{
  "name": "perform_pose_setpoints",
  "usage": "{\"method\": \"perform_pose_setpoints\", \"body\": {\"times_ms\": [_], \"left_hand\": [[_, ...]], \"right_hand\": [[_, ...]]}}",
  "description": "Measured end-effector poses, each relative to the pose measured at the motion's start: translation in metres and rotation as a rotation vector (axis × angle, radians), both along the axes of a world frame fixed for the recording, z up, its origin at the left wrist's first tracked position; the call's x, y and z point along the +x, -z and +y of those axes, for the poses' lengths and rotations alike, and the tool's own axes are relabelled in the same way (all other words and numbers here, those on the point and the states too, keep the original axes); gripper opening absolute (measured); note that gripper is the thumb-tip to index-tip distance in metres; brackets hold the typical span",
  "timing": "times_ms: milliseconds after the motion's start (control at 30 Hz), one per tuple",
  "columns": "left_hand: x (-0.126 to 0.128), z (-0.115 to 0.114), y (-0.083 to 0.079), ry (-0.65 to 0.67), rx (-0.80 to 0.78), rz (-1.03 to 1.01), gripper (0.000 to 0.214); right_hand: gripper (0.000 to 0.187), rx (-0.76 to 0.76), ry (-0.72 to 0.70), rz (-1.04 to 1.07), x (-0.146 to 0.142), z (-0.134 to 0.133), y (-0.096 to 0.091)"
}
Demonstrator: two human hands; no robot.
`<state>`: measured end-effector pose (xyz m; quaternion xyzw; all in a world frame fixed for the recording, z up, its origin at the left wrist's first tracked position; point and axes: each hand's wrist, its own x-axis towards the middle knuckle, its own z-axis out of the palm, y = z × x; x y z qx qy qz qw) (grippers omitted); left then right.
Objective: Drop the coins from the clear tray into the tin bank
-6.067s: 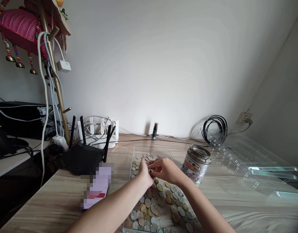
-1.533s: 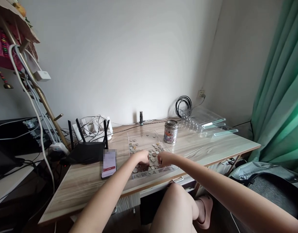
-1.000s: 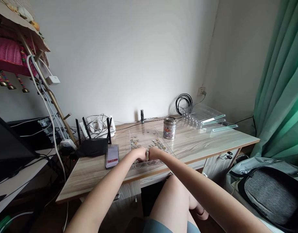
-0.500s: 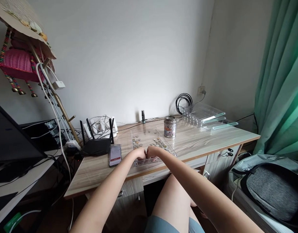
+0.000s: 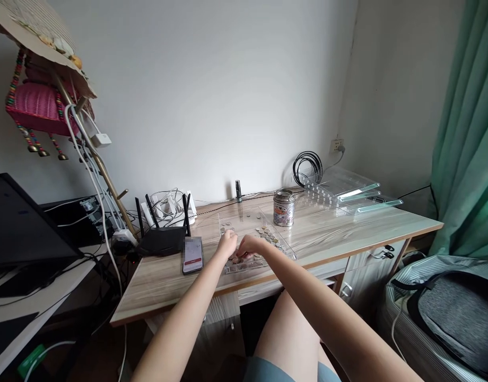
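A shallow clear plastic tray lies near the desk's front edge with many small coins spread in it. Over the tray's left part is my left hand, its fingers curled downward near the coins and mostly hidden. Close on its right, my right hand reaches down among the coins at the front of the tray, fingers bent and drawn together. What either hand has between its fingertips is too small to make out. Behind the tray to the right stands a printed metal tin.
Left of the tray lie a phone and a black router with upright antennas. A small dark bottle stands by the wall. Clear plastic trays and a coiled black cable occupy the back right.
My hands, pressed close together before, have parted slightly. The left one has risen a little toward the back of the tray. The whole view has shifted slightly.
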<state>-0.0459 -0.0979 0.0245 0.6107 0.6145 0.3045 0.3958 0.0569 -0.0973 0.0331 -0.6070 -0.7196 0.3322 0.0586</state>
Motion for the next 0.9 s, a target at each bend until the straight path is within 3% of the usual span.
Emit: {"method": "perform_pose_setpoints", "body": {"times_ms": [133,267,333,567,733,900], "left_hand": [[0.004,-0.002,-0.002,-0.052,-0.069,-0.302,0.033],[0.008,-0.003,-0.004,-0.175,-0.326,-1.181,0.024],[0.006,-0.001,-0.005,-0.256,-0.408,-1.427,0.02],[-0.016,0.011,-0.011,-0.305,-0.387,-1.528,0.019],[-0.021,0.011,-0.015,-0.235,-0.395,-1.534,0.019],[-0.019,0.012,-0.016,-0.213,-0.39,-1.53,0.018]], "right_hand": [[0.028,0.129,0.038,0.092,0.002,0.011,-0.026],[0.032,0.273,0.108,0.068,0.004,0.013,-0.043],[0.032,0.305,0.157,-0.015,0.005,0.008,-0.04],[0.022,0.059,-0.003,-0.235,-0.013,-0.017,-0.003],[0.015,-0.027,-0.124,-0.305,-0.034,-0.01,0.003],[0.013,-0.096,-0.197,-0.335,-0.036,0.002,0.009]]}}
